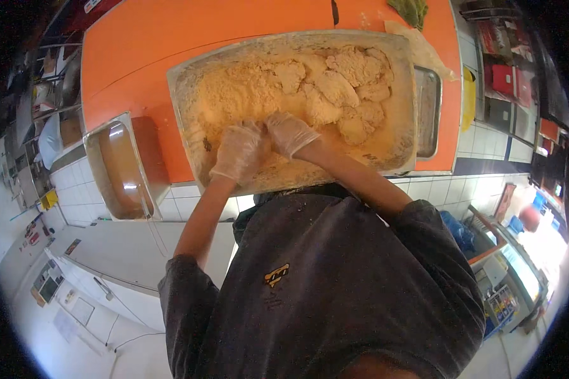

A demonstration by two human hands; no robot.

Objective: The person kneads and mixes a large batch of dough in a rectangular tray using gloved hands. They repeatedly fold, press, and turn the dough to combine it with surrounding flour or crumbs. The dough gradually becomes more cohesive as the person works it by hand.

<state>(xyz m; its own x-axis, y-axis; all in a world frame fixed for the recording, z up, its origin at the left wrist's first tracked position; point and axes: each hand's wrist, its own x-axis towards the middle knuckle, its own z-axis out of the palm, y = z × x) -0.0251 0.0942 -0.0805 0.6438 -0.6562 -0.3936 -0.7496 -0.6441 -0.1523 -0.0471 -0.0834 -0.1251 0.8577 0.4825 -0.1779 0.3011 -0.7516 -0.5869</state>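
Observation:
A large metal tray dusted with flour stands before me on the orange worktop. Inside it, loose orange-tinted breading flour covers the left part. Several flour-coated pieces, which look like chicken, are gathered at the right. My left hand and my right hand wear thin see-through plastic gloves. They meet at the tray's near middle, with fingertips bent down at the flour. Whatever lies under or between the fingers is hidden. The right hand is the closer one to the coated pieces.
A deep metal pan of brownish liquid, with a thin handle over its rim, stands at the left. A shallower metal tray sits partly behind the flour tray's right side. A flour-dusted sheet and a green cloth lie at the far right.

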